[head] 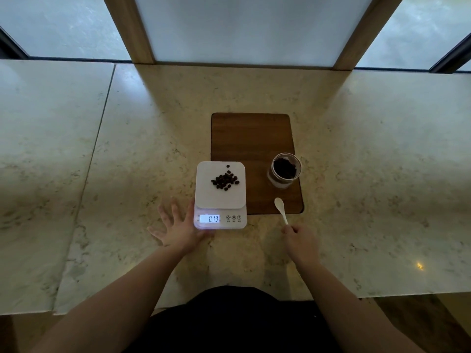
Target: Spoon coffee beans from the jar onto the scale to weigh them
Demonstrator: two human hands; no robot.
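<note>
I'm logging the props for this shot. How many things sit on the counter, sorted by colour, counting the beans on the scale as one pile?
White: 2, the scale and the spoon in the right hand
Brown: 1, the wooden board
Clear: 1, the jar
Dark: 1, the pile of beans
Total: 5

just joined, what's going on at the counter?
A person is weighing coffee beans. A small pile sits on the white scale, whose display is lit. The right hand holds a white spoon, apparently empty, near the open jar on the wooden board. The left hand rests open against the scale's near-left corner.
</note>
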